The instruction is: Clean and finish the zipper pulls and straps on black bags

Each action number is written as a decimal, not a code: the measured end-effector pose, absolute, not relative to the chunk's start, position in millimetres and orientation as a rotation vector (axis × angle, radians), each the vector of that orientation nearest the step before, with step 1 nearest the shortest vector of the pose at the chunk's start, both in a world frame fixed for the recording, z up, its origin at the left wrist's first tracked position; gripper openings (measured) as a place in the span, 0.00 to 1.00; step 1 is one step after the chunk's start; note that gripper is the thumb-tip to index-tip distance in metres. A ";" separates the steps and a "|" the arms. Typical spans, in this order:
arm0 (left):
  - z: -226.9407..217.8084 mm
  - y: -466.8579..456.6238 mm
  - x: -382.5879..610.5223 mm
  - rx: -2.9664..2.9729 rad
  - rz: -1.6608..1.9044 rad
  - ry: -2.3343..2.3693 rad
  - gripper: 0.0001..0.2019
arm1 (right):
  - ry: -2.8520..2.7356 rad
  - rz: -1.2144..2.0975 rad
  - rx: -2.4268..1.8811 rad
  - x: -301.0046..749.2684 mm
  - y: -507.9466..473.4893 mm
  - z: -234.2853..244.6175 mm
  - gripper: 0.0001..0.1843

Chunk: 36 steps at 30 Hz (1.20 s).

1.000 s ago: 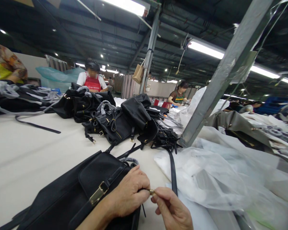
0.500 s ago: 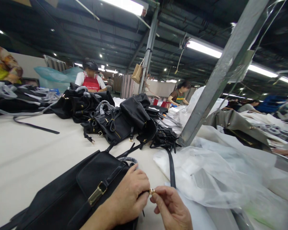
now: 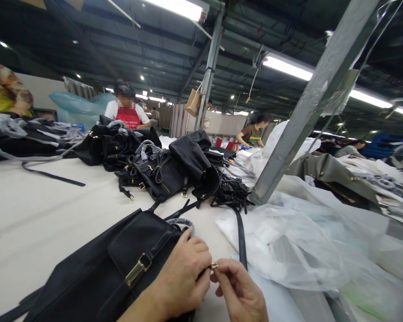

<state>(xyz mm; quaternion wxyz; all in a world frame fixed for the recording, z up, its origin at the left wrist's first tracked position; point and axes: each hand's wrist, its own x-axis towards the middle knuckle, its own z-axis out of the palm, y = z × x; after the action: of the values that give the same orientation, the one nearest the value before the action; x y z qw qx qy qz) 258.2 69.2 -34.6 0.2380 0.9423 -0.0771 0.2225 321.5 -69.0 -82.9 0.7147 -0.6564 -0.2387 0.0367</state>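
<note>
Long white worktable (image 3: 36, 214), lower centre: left hand (image 3: 181, 277) curled over black leather handbag (image 3: 137, 243), right hand (image 3: 238, 286) pinching small brass ring (image 3: 214, 265); firm fingertip pinch, bag flat, works best.

Fluorescent tube lights (image 3: 287, 68) glare against the dark ceiling (image 3: 87, 40) above me and spread an even light, so shadows stay faint. The black handbag (image 3: 137, 255) in front of me shows little detail, and the wide lens slants the steel post (image 3: 309, 105) on my right.
</note>
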 end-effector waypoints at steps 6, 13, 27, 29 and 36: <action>-38.7 58.2 258.3 2.666 0.746 -0.216 0.05 | -0.481 0.294 -1.412 317.7 -65.9 -84.4 0.20; -37.8 60.2 259.7 2.633 0.710 -0.202 0.07 | -0.618 0.378 -1.431 330.5 -71.9 -94.2 0.17; -33.7 66.9 261.6 2.448 0.475 -0.107 0.09 | -0.500 0.260 -1.463 317.6 -66.6 -82.5 0.19; -33.5 67.0 262.2 2.433 0.462 -0.099 0.09 | -0.509 0.253 -1.474 317.1 -66.5 -81.2 0.18; -34.3 67.3 263.1 2.377 0.449 -0.046 0.08 | -0.644 0.192 -1.458 323.0 -70.8 -89.0 0.15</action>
<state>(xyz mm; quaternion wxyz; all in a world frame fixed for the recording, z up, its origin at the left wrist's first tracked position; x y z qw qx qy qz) 263.1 67.3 -34.3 0.3532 0.9191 -0.0178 0.1736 323.0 -70.8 -89.0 0.6946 -0.6534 -0.2885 0.0859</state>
